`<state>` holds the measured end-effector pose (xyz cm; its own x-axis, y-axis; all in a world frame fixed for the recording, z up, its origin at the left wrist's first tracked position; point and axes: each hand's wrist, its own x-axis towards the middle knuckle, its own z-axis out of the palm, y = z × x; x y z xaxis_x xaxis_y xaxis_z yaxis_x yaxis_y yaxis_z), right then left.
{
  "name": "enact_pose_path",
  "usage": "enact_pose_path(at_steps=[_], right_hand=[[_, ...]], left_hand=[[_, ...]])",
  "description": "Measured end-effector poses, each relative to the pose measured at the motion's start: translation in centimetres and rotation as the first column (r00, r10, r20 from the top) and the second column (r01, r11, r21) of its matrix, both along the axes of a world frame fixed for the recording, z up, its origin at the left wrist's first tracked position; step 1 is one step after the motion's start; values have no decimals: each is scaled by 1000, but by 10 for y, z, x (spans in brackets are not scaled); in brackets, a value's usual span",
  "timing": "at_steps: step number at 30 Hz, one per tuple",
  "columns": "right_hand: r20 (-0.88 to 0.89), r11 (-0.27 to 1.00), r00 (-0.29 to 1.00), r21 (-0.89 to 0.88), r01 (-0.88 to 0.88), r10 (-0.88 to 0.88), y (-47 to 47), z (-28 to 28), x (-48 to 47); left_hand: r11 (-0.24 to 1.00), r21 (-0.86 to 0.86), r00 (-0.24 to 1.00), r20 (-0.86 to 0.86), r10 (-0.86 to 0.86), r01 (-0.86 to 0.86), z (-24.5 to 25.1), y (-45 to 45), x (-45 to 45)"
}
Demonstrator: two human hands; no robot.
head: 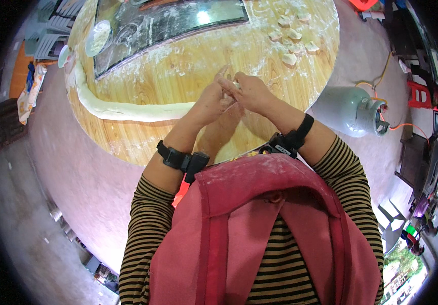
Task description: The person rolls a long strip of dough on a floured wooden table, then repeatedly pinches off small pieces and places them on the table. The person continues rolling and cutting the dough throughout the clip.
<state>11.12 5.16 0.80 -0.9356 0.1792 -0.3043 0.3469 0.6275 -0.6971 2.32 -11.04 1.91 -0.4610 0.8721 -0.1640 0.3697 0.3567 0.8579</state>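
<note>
My left hand (pixel 214 98) and my right hand (pixel 252 90) meet above the round wooden table (pixel 188 70), near its front edge. Both are dusted with flour. Between their fingers shows a small pale piece of dough (pixel 236 84), mostly hidden by the hands. A long, thick rope of dough (pixel 135 111) curves along the table's left and front edge; its right end passes behind my left forearm. Several small flattened dough pieces (pixel 294 34) lie apart from one another at the far right of the tabletop.
A dark glassy board (pixel 165 28), smeared with flour, lies at the back. A bowl of flour (pixel 99 39) rests at its left corner, with a smaller dish (pixel 65 56) at the table's rim. On the floor to the right is a grey gas cylinder (pixel 350 110) with an orange hose (pixel 411 126).
</note>
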Motion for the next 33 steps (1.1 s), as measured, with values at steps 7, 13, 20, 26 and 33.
enact_pose_path(at_steps=[7, 13, 20, 26, 33], right_hand=[[-117, 993, 986, 18, 118, -115, -17, -2, 7], [-177, 992, 977, 23, 126, -120, -15, 3, 8], [-361, 986, 932, 146, 79, -21, 1, 0, 15], [-250, 857, 920, 352, 377, -302, 88, -14, 48], [-245, 818, 922, 432, 379, -299, 154, -23, 67]], left_hand=[[993, -24, 984, 131, 118, -116, 0, 0, 6], [994, -110, 997, 73, 15, -7, 4, 2, 5], [998, 20, 951, 305, 58, -67, 36, -6, 17], [997, 76, 939, 345, -6, -22, 42, -12, -8], [991, 131, 903, 427, -38, -20, 0, -14, -12]])
